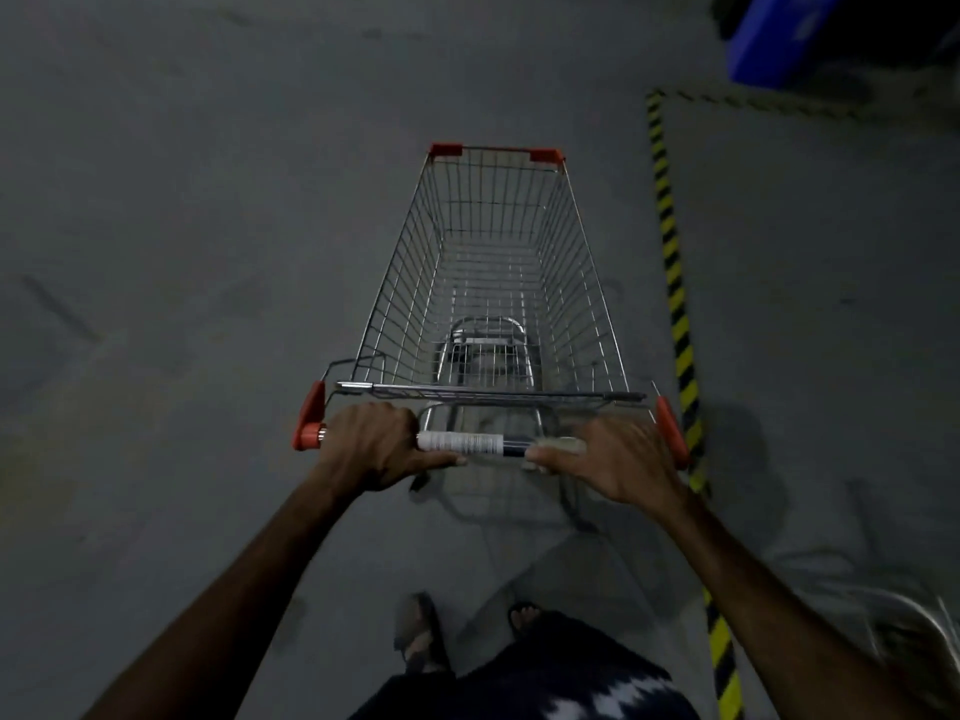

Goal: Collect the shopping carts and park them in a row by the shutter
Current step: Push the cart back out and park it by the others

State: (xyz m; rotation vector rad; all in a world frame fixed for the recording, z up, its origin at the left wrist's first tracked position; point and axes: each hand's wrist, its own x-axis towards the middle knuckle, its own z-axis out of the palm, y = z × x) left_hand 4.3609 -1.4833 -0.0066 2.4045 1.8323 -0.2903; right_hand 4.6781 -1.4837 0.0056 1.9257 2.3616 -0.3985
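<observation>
A wire shopping cart (pixel 493 283) with red plastic corners stands straight ahead of me on the grey concrete floor, its basket empty. Its handle bar (pixel 462 443) carries a white label in the middle. My left hand (pixel 374 444) is wrapped around the left end of the bar. My right hand (pixel 618 459) grips the right end, a little blurred. No shutter is in view.
A yellow-and-black striped floor line (pixel 675 304) runs along the cart's right side and turns right at the far end. A blue object (pixel 769 39) sits in the dark top right corner. My sandalled feet (pixel 421 636) are below the handle. Bare floor spreads to the left.
</observation>
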